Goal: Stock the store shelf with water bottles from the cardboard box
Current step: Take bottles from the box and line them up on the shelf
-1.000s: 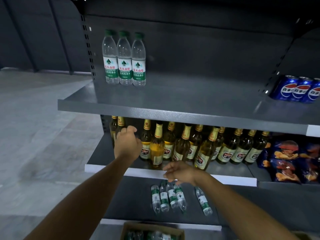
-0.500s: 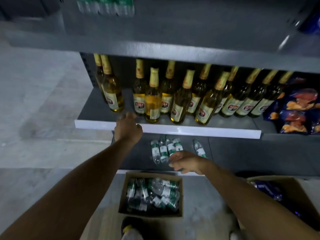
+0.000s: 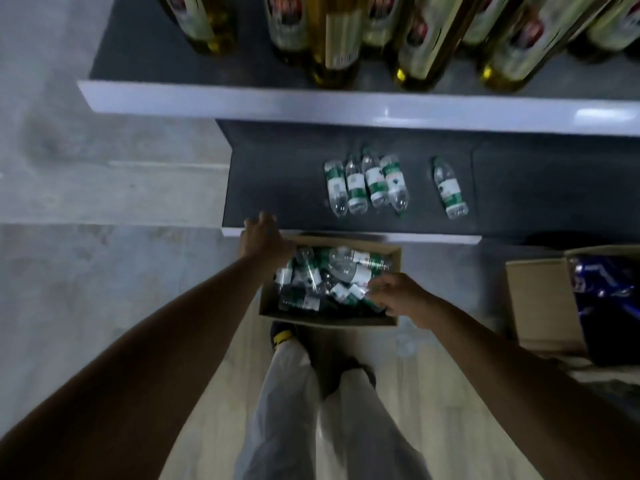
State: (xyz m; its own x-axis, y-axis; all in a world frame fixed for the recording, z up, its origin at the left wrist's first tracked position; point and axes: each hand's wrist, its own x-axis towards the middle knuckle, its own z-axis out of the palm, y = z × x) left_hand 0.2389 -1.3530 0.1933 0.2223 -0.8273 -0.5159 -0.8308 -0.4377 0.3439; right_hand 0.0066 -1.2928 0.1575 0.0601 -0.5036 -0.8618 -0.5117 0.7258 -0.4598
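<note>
A cardboard box [image 3: 394, 261] stands on the floor at the foot of the shelf, filled with several clear water bottles [image 3: 349, 268] with green labels. My left hand [image 3: 264, 239] hovers over the box's far left corner, fingers loose and holding nothing. Over the box's right side, my right hand [image 3: 394, 296] reaches down with fingertips at a bottle; whether it grips one is unclear. Several water bottles [image 3: 367, 183] lie flat on the dark bottom shelf [image 3: 277, 188], with one more bottle [image 3: 449, 190] lying apart to the right.
The shelf above has a white front edge [image 3: 311, 105] and carries several yellow glass bottles [image 3: 332, 39]. A second cardboard box [image 3: 540, 306] with blue packages stands on the floor at right. My legs [image 3: 311, 410] and shoes are just behind the bottle box.
My view has tilted down from the upper shelves to the floor. Both hands have dropped from shelf height to the cardboard box, the right hand reaching among the bottles.
</note>
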